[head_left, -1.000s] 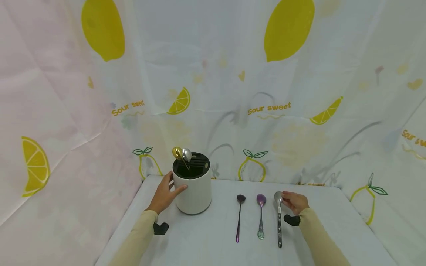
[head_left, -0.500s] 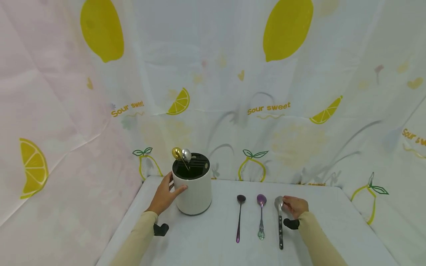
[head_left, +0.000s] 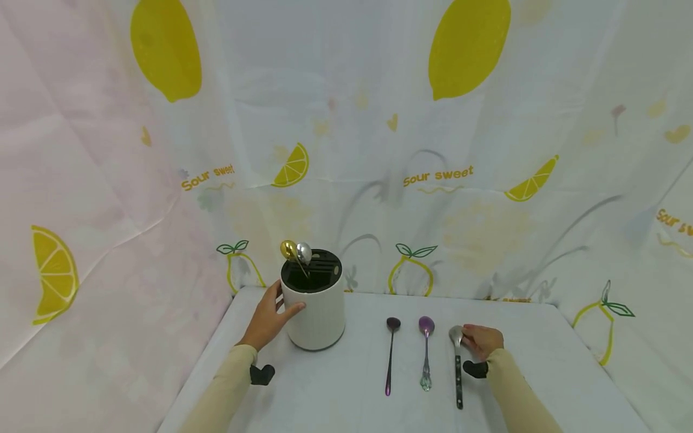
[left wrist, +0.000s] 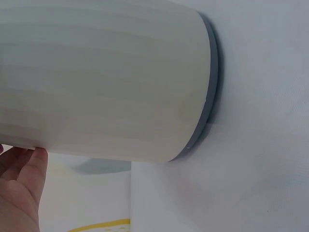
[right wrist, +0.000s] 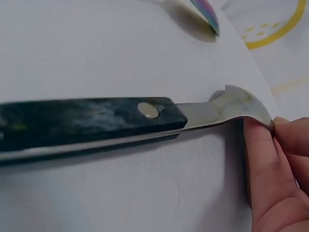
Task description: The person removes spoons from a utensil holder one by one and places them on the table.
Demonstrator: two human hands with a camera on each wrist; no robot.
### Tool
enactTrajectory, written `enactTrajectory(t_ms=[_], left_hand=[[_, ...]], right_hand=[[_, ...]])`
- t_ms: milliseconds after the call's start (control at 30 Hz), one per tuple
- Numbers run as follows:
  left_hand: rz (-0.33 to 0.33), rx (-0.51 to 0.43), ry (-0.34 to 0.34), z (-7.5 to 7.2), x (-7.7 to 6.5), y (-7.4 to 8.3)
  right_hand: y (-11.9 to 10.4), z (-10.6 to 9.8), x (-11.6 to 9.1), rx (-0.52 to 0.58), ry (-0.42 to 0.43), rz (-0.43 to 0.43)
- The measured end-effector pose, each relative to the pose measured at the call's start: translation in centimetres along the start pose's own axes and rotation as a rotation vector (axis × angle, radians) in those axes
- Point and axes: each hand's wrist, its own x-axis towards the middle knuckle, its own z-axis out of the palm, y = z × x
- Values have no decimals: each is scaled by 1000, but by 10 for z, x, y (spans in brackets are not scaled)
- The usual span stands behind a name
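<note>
A: First item, by the clock of the head view?

B: Dark-handled spoon (head_left: 459, 373). Lies on the white tabletop (head_left: 335, 397), between three and four o'clock of the white container (head_left: 319, 319). Handle to six, bowl to twelve. Probably held by the bowl end so as to leave the handle uncovered. Contact of bowl with cloth: not clear.

A: Nearest neighbours?

B: At nine o'clock, purple spoon (head_left: 426, 363); farther toward nine, slim dark spoon (head_left: 390, 358). Laid apart, bowls to twelve, presumably spaced for easy picking one by one.

A: Container contents?

B: Gold spoon (head_left: 288, 249), tilted toward eleven, and silver spoon (head_left: 304, 252) just beside, bowls up above the black top (head_left: 327, 260). Presumably stood so for upright storage. At twelve, behind: lemon-print backdrop (head_left: 352, 144).

A: Hands?

B: Right hand (head_left: 484, 341), at the bowl's three o'clock side: fingertips and thumb nearly closed, pinching the bowl's edge. Left hand (head_left: 269, 316), at nine o'clock of the container: spread wide, thumb in front, fingers behind, clasping the wall, likely for steadiness.
</note>
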Motion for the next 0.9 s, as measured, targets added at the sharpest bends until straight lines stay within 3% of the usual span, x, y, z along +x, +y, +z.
enactTrajectory(t_ms=[367,633,900], left_hand=[[-6,-5,1,0,-1,1],[-21,-15,-3,1,-3,2],[-23,-19,-4,0,-3,3]], right_hand=[[3,-8,-6,-326,36,-134],[6,-18,-3,-424,75,-178],[2,-27,-12,-502,114,-161]])
